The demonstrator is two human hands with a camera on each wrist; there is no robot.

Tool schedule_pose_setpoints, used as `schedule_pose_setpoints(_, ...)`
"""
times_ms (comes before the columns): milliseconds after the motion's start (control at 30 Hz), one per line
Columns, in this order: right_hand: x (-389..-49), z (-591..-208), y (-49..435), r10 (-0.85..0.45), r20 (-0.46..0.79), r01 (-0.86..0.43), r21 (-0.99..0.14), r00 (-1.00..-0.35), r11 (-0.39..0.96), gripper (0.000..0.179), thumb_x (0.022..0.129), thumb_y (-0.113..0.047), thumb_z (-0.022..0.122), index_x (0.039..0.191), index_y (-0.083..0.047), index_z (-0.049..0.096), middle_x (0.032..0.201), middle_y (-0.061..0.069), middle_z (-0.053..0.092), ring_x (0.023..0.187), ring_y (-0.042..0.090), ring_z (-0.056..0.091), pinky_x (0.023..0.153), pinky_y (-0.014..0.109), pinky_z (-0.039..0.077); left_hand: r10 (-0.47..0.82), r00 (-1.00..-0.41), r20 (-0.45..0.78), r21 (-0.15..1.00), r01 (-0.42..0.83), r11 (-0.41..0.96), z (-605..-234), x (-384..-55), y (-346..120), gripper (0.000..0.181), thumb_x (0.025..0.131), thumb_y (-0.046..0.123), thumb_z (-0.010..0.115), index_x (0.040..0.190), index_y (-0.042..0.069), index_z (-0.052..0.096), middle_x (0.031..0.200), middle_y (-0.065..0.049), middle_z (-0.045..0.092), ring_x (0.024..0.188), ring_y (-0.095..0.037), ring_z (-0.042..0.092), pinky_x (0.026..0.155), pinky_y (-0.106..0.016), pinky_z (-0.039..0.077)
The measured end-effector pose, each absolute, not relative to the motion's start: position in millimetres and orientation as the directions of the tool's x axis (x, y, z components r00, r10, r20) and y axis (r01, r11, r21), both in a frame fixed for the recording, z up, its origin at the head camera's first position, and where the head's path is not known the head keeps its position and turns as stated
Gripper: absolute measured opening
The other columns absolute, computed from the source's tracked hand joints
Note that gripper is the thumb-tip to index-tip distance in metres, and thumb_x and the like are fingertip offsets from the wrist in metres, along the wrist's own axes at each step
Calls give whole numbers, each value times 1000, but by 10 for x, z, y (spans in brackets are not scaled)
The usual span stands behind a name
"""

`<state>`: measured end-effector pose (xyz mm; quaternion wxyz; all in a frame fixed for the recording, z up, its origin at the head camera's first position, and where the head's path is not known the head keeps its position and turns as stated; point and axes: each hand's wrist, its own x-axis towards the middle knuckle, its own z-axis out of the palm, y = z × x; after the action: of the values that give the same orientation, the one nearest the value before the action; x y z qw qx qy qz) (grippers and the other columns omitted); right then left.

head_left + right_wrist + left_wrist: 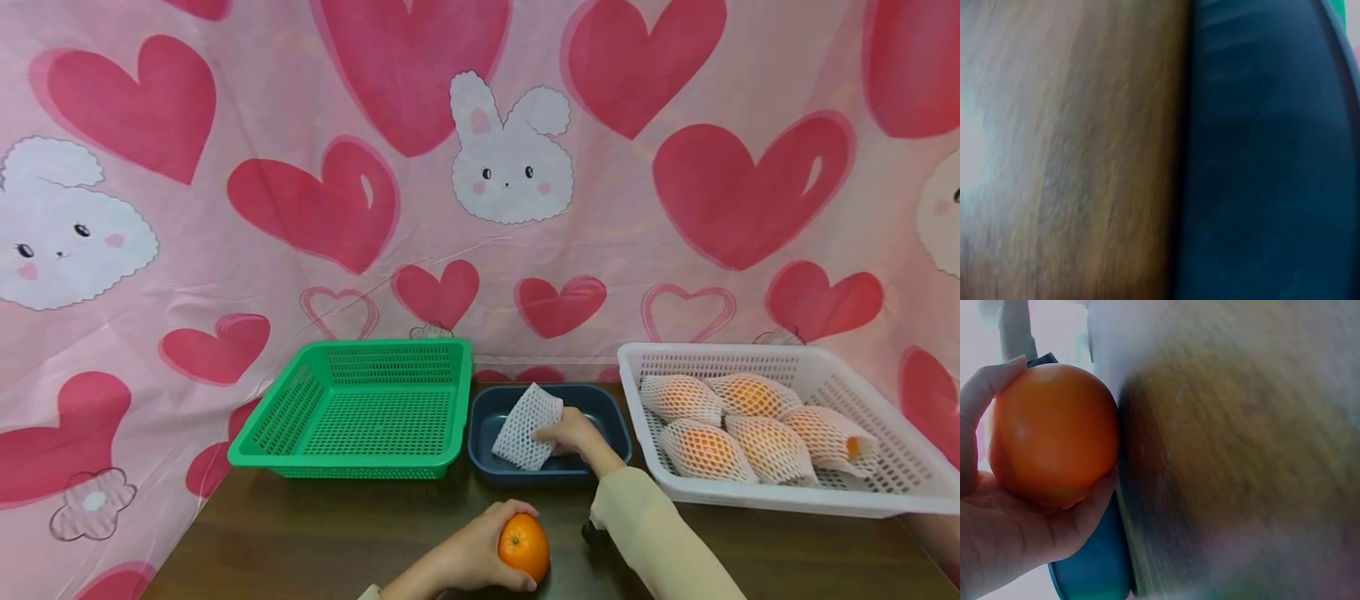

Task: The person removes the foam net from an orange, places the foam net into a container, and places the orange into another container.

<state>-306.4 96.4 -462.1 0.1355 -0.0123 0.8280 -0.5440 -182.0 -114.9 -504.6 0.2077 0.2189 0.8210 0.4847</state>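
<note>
My left hand (480, 546) grips an orange (523, 546); my right hand (576, 432) (head view only) pinches a net (527, 427) partly hiding a tray (510, 477) between baskets (382, 421).

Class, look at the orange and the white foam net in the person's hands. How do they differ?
The orange is rounded and solid-skinned, while the white foam net looks flattened and full of holes. The left hand holds the orange in front of the dark blue tray; the right hand holds the foam net at the tray. Both are hand-held.
</note>
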Motion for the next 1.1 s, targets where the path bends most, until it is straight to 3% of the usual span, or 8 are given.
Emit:
schedule_pose_setpoints(100, -3088, -4643, 979, -158, -187, 86, -863, -970, 498, 54, 86, -10, 81, 125, 15, 52, 105, 22, 65, 75, 26, 68, 69, 40, 61, 554, -819, -149, 888, 137, 440, -5001, -1804, -1144, 66, 72, 21, 91, 129, 30, 58, 115, 2, 53, 92, -14, 56, 74, -33, 52)
schedule_pose_setpoints(167, -3098, -4640, 989, -141, -178, 65, -812, -974, 579, 69, 86, -16, 82, 133, 17, 44, 111, 28, 62, 72, 25, 65, 69, 39, 61, 570, -811, -135, 894, 148, 423, -5178, -1878, -1174, 68, 72, 27, 92, 129, 35, 57, 116, 4, 53, 92, -12, 57, 73, -31, 52)
schedule_pose_setpoints(300, -3088, -4598, 1018, -117, -172, 43, -716, -978, 696, 92, 86, -27, 83, 146, 18, 29, 127, 37, 55, 75, 26, 66, 83, 44, 59, 576, -806, -138, 899, 142, 415, -5142, -1866, -1168, 68, 72, 26, 92, 130, 33, 56, 118, 2, 53, 94, -15, 57, 74, -34, 52)
schedule_pose_setpoints(433, -3058, -4559, 1043, -133, -148, -3, -656, -980, 754, 84, 86, -27, 84, 144, 14, 38, 133, 35, 55, 98, 38, 65, 97, 57, 50, 577, -803, -151, 893, 140, 428, -4926, -1786, -1148, 66, 74, 23, 91, 131, 27, 57, 118, -1, 53, 94, -16, 57, 76, -36, 52)
schedule_pose_setpoints(567, -3022, -4546, 1057, -164, -132, -60, -572, -978, 818, 77, 85, -23, 85, 142, 11, 47, 138, 33, 54, 121, 50, 53, 101, 65, 44, 567, -808, -160, 892, 128, 433, -4970, -1804, -1157, 66, 73, 27, 92, 129, 30, 57, 118, 0, 53, 94, -16, 57, 76, -34, 52)
schedule_pose_setpoints(767, -3001, -4518, 1066, -212, -115, -133, -479, -970, 868, 69, 84, -25, 85, 135, 11, 57, 134, 30, 59, 120, 48, 55, 101, 62, 45, 539, -829, -150, 897, 114, 427, -5158, -1865, -1169, 68, 69, 31, 94, 128, 35, 59, 119, 3, 54, 95, -15, 57, 75, -34, 52)
schedule_pose_setpoints(933, -2990, -4474, 1099, -229, -140, -144, -451, -963, 881, 66, 87, -30, 84, 132, 12, 60, 131, 29, 62, 117, 46, 58, 99, 60, 48, 520, -844, -130, 873, 150, 463, -4903, -1745, -1140, 67, 72, 32, 93, 130, 26, 60, 119, 0, 56, 95, -16, 56, 76, -36, 52)
schedule_pose_setpoints(1100, -3006, -4417, 1114, -252, -140, -171, -429, -958, 887, 59, 87, -31, 83, 123, 12, 66, 120, 26, 67, 102, 39, 65, 92, 55, 54, 485, -870, -93, 862, 174, 477, -4662, -1632, -1126, 68, 73, 30, 91, 132, 17, 60, 120, -1, 57, 95, -15, 57, 77, -35, 53)
